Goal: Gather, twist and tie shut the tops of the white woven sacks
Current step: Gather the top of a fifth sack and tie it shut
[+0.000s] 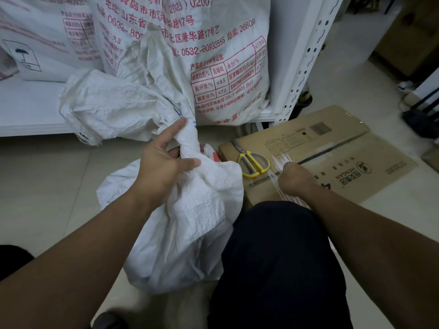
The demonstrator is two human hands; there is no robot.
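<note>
The left hand (pixel 164 167) gripped the sack (pixel 190 233) at its twisted neck; the right hand (pixel 294 178) beside it clutched ties (pixel 281 161); pulling one free seemed next.

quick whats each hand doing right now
left hand: grips the twisted neck of the white sack.
right hand: fingers curled round a bundle of thin white ties.

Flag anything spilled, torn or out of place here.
Nothing stands out. The left hand grips the twisted neck of the sack, the right hand holds white ties beside the scissors on the cardboard; no spill or tear shows.
</note>
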